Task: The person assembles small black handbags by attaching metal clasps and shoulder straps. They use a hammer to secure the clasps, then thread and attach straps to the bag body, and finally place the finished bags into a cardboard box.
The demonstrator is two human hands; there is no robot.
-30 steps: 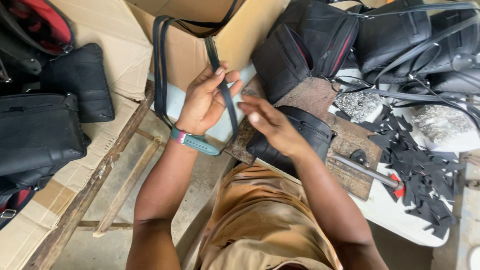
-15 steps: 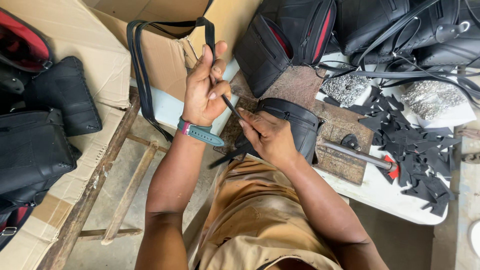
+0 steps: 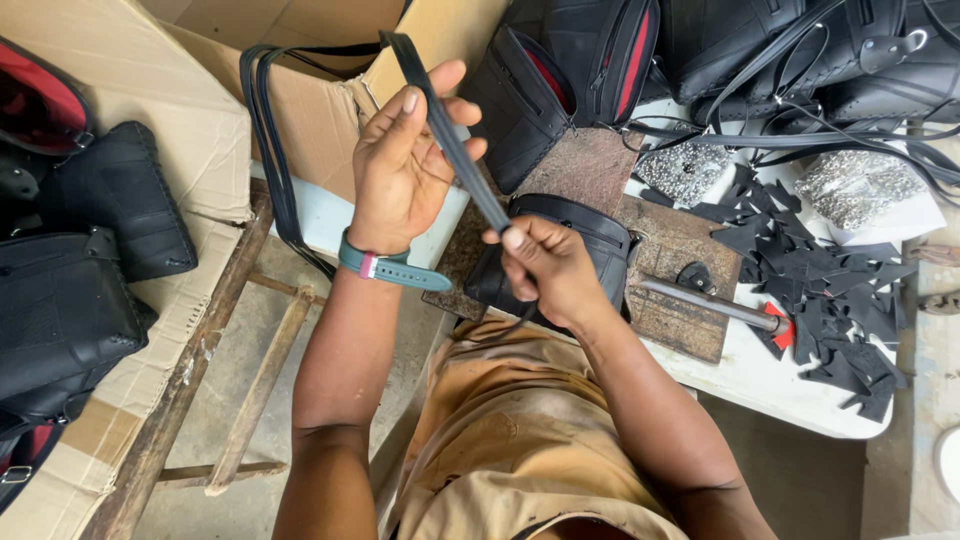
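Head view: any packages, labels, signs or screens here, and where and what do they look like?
Cardboard box: top centre behind the left hand, open, plain brown.
Flattened cardboard: left, tan sheets under black bags.
Clear plastic packets: upper right on the white table, filled with small silvery pieces.
No labels, signs or screens visible.

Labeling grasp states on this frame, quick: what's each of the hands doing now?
Left hand: closed on the black strap, thumb pressing it.
Right hand: pinching the same strap lower down.
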